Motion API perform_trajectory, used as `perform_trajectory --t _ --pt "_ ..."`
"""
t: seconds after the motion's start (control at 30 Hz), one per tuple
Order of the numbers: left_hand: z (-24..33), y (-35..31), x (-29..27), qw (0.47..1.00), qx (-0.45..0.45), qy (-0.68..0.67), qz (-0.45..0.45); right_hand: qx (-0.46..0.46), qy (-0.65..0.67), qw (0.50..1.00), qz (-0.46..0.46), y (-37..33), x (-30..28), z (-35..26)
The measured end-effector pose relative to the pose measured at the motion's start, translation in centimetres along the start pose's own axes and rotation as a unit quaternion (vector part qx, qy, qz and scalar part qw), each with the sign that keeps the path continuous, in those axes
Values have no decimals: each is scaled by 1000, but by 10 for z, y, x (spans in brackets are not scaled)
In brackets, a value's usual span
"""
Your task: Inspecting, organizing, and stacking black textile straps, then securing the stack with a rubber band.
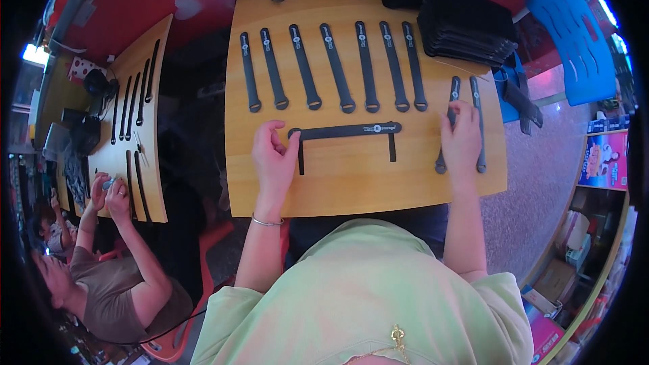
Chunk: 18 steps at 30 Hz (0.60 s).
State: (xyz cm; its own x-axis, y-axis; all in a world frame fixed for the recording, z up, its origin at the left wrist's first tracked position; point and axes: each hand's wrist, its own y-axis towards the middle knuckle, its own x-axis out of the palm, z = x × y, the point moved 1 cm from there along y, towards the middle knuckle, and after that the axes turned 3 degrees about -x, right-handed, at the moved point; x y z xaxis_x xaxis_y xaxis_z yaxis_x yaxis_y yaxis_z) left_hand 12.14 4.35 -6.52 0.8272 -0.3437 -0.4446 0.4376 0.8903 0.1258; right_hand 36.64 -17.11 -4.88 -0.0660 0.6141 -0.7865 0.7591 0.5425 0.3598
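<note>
A black strap with a white printed mark lies crosswise on the wooden table in front of me. Two short, narrow black strips extend toward me from under or beside it, one near each end. My left hand is at its left end, the thumb touching the tip and the other fingers curled apart from the thumb. On the right, my right hand has its fingers closed over the middle of another black strap, which lies lengthwise. One more black strap lies just right of that hand, partly covered by it.
Several black straps with slotted ends lie in a row across the table. Stacked black goods fill the far right corner. A blue chair stands beyond. At left, another person works at a second table.
</note>
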Motion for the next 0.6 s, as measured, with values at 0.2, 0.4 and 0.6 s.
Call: perform_trajectory --t 0.2,0.4,0.6 --pt "33 -10 10 995 54 -49 -68 73 -69 995 -18 2 -4 21" --pt "64 -32 31 973 95 -81 -196 132 29 988 -75 10 -7 27" --pt "90 -51 56 920 -22 -166 -353 216 410 884 -68 -8 -22 -35"
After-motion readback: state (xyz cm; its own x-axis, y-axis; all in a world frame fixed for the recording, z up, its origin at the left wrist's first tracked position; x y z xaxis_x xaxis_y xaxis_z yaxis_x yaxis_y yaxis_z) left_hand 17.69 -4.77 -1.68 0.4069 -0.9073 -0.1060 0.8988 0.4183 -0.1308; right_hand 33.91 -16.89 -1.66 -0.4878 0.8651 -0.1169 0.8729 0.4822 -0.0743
